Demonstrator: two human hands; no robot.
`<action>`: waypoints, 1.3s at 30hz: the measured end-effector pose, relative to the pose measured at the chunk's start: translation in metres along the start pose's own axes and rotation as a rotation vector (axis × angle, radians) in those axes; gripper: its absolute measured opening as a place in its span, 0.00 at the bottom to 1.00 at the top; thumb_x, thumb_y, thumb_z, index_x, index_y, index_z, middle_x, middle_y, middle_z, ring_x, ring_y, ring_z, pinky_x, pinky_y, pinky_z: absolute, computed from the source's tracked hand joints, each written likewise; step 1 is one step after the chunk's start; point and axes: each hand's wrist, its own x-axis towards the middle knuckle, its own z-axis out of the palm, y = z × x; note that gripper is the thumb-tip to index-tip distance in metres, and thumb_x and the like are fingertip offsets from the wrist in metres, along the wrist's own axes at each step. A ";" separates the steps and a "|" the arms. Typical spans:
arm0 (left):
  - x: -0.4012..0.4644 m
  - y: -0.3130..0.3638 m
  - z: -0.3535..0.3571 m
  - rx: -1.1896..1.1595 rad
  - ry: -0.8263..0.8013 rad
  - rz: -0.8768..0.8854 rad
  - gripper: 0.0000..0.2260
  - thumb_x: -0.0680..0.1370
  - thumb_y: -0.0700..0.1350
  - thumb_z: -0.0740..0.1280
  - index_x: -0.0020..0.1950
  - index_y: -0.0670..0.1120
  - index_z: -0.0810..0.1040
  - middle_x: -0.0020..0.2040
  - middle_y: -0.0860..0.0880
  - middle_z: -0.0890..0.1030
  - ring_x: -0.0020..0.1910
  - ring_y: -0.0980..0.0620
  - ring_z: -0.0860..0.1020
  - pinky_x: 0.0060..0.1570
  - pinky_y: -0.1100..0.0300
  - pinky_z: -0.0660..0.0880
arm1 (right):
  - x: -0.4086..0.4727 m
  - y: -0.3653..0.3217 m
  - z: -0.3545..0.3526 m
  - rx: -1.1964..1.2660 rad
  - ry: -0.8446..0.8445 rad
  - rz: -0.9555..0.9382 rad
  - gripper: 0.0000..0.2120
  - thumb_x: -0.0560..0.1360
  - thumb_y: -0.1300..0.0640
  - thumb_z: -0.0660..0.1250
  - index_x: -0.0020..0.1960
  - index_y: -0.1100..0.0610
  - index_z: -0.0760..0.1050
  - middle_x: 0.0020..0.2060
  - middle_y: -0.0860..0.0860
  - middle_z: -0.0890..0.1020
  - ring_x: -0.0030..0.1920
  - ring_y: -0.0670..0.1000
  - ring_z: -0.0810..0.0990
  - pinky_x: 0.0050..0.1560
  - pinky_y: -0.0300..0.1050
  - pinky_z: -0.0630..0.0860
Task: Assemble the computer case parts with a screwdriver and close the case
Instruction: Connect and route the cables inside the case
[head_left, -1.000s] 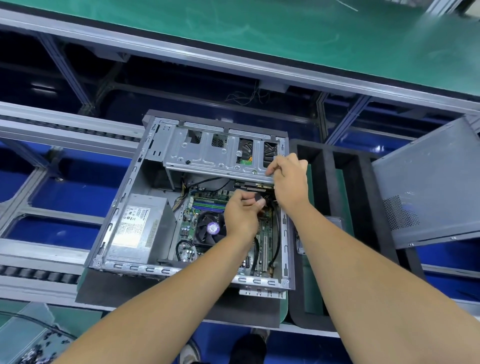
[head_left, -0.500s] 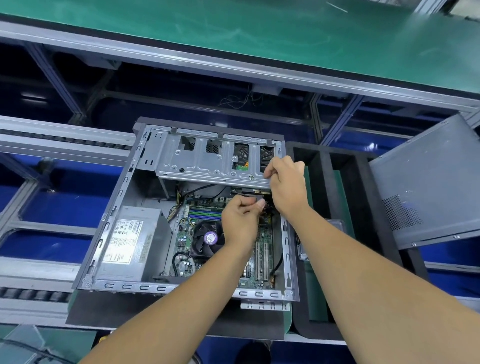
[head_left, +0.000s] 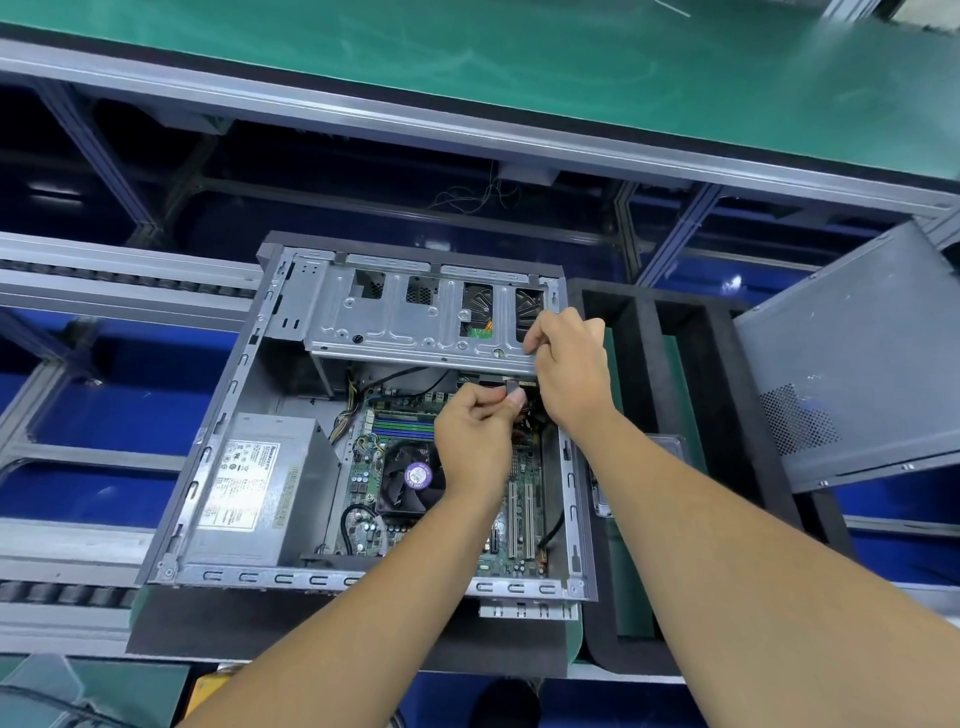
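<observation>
A person's two bare hands work inside an open computer case (head_left: 218, 467) lying on its side on a dark foam pad (head_left: 291, 629), its side panel (head_left: 857, 374) off and propped at a tilt well to the right of the case. The left hand (head_left: 480, 441) hovers over the motherboard (head_left: 519, 499), fingers curled, thumb and forefinger pinching a small dark connector (head_left: 511, 387) just below the near edge of the metal drive cage (head_left: 395, 322) that spans the far end of the case. The right hand (head_left: 569, 364) sits at the cage's right end, its fingertips (head_left: 532, 340) curled onto the cage's lower right corner and gripping it there, the wrist crossing the case's right wall. Inside the case, the grey power supply (head_left: 260, 493) with its white label fills the near-left corner, and the black processor fan (head_left: 410, 475) with a purple centre sticker lies between the power supply and the left wrist. Green memory sticks (head_left: 402, 426) lie just beyond the fan. To the right of the case stands a black foam tray (head_left: 670, 374) with long slots, touching the case's pad. Beyond the case runs a grey aluminium frame (head_left: 467, 140) carrying a green mat (head_left: 519, 57). No screwdriver can be made out.
</observation>
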 end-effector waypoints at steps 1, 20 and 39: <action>-0.001 0.000 0.000 0.000 0.004 -0.005 0.05 0.75 0.39 0.76 0.45 0.40 0.82 0.40 0.47 0.87 0.42 0.53 0.85 0.47 0.62 0.79 | 0.000 0.000 0.000 0.000 -0.002 0.000 0.17 0.74 0.70 0.53 0.43 0.52 0.74 0.44 0.46 0.74 0.52 0.53 0.66 0.52 0.60 0.73; -0.003 0.002 0.000 0.035 0.011 0.024 0.05 0.76 0.37 0.75 0.45 0.40 0.80 0.40 0.43 0.85 0.38 0.57 0.82 0.45 0.62 0.78 | -0.001 -0.003 -0.004 -0.019 -0.012 -0.014 0.16 0.77 0.70 0.55 0.45 0.53 0.75 0.45 0.47 0.75 0.52 0.53 0.67 0.52 0.60 0.73; -0.002 0.001 0.002 0.047 -0.001 0.041 0.05 0.76 0.37 0.75 0.45 0.42 0.79 0.44 0.43 0.85 0.42 0.54 0.82 0.47 0.61 0.79 | 0.000 -0.002 -0.003 -0.043 -0.016 -0.020 0.16 0.77 0.70 0.54 0.45 0.54 0.75 0.45 0.48 0.75 0.52 0.54 0.67 0.52 0.60 0.73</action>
